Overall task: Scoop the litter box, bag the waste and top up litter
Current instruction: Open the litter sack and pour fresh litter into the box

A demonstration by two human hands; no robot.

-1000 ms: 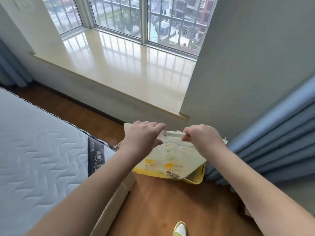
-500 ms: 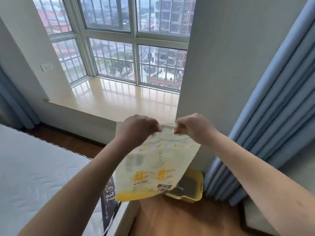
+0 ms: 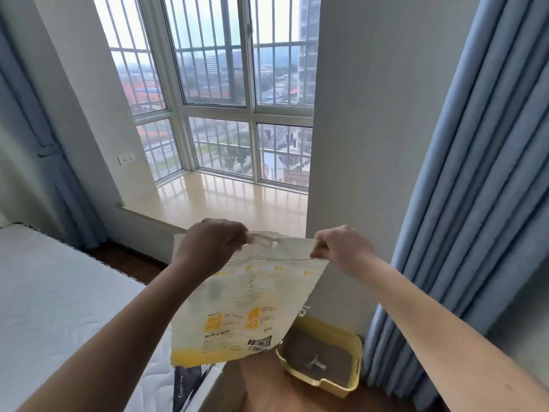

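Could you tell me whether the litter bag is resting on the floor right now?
No, both the left hand and right hand hold the litter bag by its top, above the yellow litter box.

Litter bag (image 3: 237, 304) hangs left of litter box (image 3: 322, 362), right of mattress (image 3: 59, 307).

Both arms reach forward at the centre of the view. The left hand (image 3: 211, 248) grips the top edge of a pale litter bag (image 3: 243, 304) with yellow print, and the right hand (image 3: 341, 248) pinches the same edge further along, so the bag hangs flat between them. At 5 o'clock a yellow litter box (image 3: 353, 379) with dark litter sits on the wooden floor (image 3: 267, 391), under blue curtains (image 3: 475, 203) at 3 o'clock. A white mattress (image 3: 59, 307) fills 8 o'clock; the barred window (image 3: 225, 84) is at 12.
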